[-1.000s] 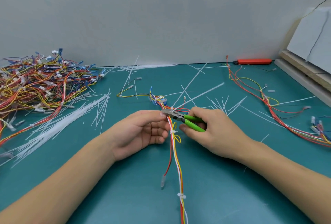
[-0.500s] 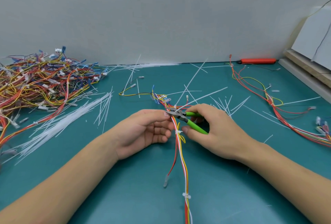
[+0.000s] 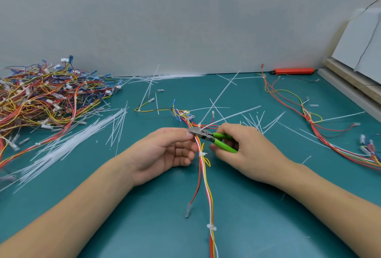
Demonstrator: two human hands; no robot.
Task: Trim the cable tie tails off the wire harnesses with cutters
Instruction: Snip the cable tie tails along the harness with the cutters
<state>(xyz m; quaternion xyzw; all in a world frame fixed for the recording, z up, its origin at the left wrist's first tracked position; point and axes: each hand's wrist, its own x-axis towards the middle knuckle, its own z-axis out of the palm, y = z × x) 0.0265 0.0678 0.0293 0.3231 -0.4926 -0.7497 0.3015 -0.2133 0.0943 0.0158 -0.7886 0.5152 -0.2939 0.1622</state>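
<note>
A wire harness (image 3: 206, 177) of red, white, orange and yellow wires runs from the table's middle toward me. My left hand (image 3: 165, 152) pinches it between thumb and fingertips just left of the cutter jaws. My right hand (image 3: 243, 150) grips the green-handled cutters (image 3: 216, 139), whose grey jaws sit at a cable tie with a long white tail (image 3: 228, 116) slanting up to the right. Two trimmed ties (image 3: 203, 154) (image 3: 211, 227) sit lower on the harness.
A big heap of harnesses (image 3: 45, 97) fills the left. A bundle of white cable ties (image 3: 68, 144) and loose cut tails lie around. Another harness (image 3: 321, 130) stretches along the right. An orange tool (image 3: 293, 70) lies by the wall, boards (image 3: 354, 84) at far right.
The view has shifted slightly. Both hands stay in place on the harness, with the cutter jaws still at the same tie.
</note>
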